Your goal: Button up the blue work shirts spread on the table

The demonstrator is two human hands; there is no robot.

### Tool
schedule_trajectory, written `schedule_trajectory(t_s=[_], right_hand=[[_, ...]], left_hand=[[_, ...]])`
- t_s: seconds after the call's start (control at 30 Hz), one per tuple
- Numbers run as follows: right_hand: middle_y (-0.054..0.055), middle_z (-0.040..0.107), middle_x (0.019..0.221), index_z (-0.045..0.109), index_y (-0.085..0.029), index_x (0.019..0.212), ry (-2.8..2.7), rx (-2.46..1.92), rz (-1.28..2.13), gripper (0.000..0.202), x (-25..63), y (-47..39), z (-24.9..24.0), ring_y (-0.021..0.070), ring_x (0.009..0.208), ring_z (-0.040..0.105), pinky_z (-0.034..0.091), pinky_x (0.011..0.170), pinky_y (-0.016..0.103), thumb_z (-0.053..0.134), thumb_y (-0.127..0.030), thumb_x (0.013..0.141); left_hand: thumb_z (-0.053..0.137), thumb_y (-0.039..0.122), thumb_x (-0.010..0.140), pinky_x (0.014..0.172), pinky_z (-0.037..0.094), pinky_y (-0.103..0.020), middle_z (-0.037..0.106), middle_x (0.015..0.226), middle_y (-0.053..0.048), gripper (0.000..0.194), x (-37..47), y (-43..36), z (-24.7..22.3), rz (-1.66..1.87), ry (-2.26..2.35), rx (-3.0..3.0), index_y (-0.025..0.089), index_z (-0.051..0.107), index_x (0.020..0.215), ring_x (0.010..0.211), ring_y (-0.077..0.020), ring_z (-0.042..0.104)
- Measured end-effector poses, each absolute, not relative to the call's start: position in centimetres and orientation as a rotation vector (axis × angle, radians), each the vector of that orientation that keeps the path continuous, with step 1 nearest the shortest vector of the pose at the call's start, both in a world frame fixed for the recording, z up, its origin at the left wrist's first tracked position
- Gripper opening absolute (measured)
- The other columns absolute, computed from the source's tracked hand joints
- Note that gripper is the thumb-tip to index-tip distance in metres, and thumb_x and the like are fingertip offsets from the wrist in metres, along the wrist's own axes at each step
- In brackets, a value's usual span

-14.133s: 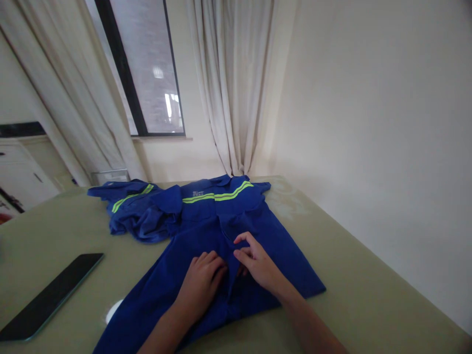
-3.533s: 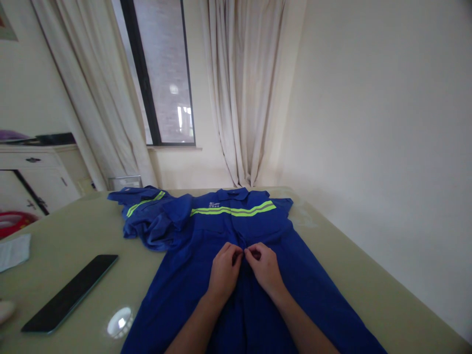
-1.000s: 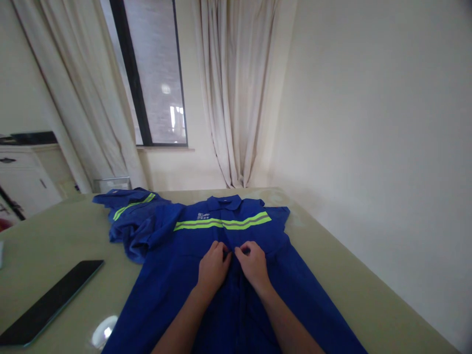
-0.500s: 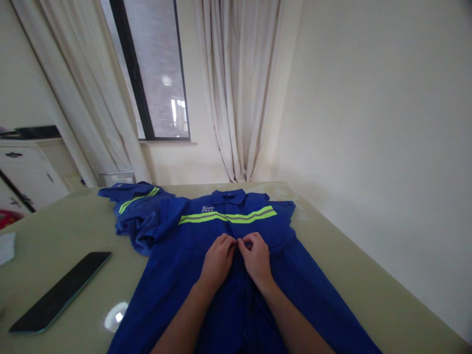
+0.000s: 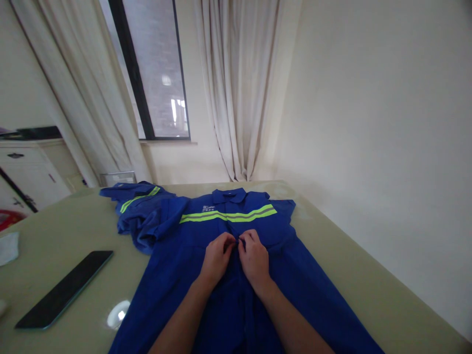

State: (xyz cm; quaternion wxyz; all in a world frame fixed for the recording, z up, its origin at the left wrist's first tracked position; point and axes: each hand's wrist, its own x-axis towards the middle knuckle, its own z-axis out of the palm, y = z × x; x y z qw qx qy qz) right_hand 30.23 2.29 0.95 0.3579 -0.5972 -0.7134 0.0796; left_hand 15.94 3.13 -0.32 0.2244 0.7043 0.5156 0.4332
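A blue work jacket (image 5: 177,280) with a collar and a yellow-green reflective chest stripe lies spread front up, its collar away from me. My left hand (image 5: 217,258) pinches the left side of the front opening just below the stripe. Close beside it, my right hand (image 5: 254,255) pinches the right side of the same opening, fingertips almost meeting those of the left. Whether a button sits between the fingers is too small to make out. Both forearms rest over the lower part of the jacket.
A second blue garment (image 5: 138,216) with a reflective stripe lies bunched at the left, against the jacket's sleeve. On the green tabletop (image 5: 88,295) lie a dark flat tablet-like slab (image 5: 66,290) and a white tissue-like piece (image 5: 9,247). A wall (image 5: 387,147) borders the table's right side.
My hands stay at the front opening. The right hand's fingers have shifted slightly up and rolled inward, still pinching the fabric. The view has drifted slightly.
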Motion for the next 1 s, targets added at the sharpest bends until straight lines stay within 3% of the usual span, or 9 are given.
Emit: schedule_trajectory(t_s=[0.17, 0.43, 0.6, 0.73, 0.83, 1.0], right_hand=[[0.006, 0.067, 0.103, 0.073, -0.021, 0.094, -1.812, -1.353, 0.37, 0.021, 30.1, 2.5, 0.6, 0.0194, 0.091, 0.068, 0.051, 0.085, 0.028, 0.053, -0.015, 0.093], [0.006, 0.073, 0.091, 0.077, -0.02, 0.079, -1.643, -1.225, 0.663, 0.025, 30.7, 3.7, 0.4, 0.02, 0.085, 0.07, 0.053, 0.08, 0.029, 0.057, -0.025, 0.092], [0.005, 0.072, 0.084, 0.075, -0.02, 0.077, -1.581, -1.279, 0.604, 0.01, 30.7, 3.8, 0.0, 0.02, 0.075, 0.069, 0.055, 0.071, 0.029, 0.066, -0.022, 0.081], [0.006, 0.071, 0.08, 0.073, -0.019, 0.073, -1.553, -1.271, 0.635, 0.018, 30.7, 3.8, -0.1, 0.0204, 0.074, 0.069, 0.056, 0.069, 0.029, 0.063, -0.029, 0.084], [0.006, 0.073, 0.079, 0.073, -0.018, 0.076, -1.518, -1.258, 0.828, 0.022, 31.0, 4.1, -0.1, 0.0198, 0.065, 0.07, 0.055, 0.058, 0.029, 0.062, -0.036, 0.084], [-0.003, 0.06, 0.049, 0.073, -0.016, 0.084, -1.487, -1.297, 1.032, 0.026, 31.6, 4.6, -0.1, 0.0145, 0.038, 0.057, 0.044, 0.039, 0.022, 0.064, -0.04, 0.081]], left_hand=[[0.055, 0.016, 0.088, 0.076, 0.05, -0.03, 0.073, 0.085, 0.002, 0.014, 15.9, 2.9, -0.3, 1.228, 1.454, 1.903, 0.027, 0.062, 0.091, 0.08, -0.0183, 0.07], [0.059, 0.021, 0.086, 0.074, 0.056, -0.029, 0.073, 0.084, 0.001, 0.006, 15.7, 3.2, -0.3, 1.294, 1.399, 1.794, 0.025, 0.06, 0.09, 0.079, -0.0177, 0.072], [0.059, 0.023, 0.086, 0.072, 0.055, -0.028, 0.073, 0.081, 0.001, 0.004, 15.8, 3.0, -0.1, 1.298, 1.415, 1.807, 0.024, 0.062, 0.087, 0.076, -0.0177, 0.072], [0.057, 0.018, 0.087, 0.073, 0.049, -0.03, 0.071, 0.08, 0.002, 0.01, 16.0, 2.6, 0.0, 1.285, 1.506, 1.883, 0.025, 0.064, 0.085, 0.076, -0.0184, 0.068], [0.058, 0.017, 0.087, 0.073, 0.047, -0.029, 0.07, 0.08, 0.003, 0.01, 16.1, 2.5, 0.1, 1.273, 1.533, 1.923, 0.026, 0.064, 0.085, 0.076, -0.0182, 0.067], [0.057, 0.018, 0.088, 0.07, 0.046, -0.028, 0.069, 0.079, 0.002, 0.009, 16.2, 2.5, 0.1, 1.268, 1.543, 1.939, 0.025, 0.062, 0.085, 0.074, -0.0172, 0.065]])
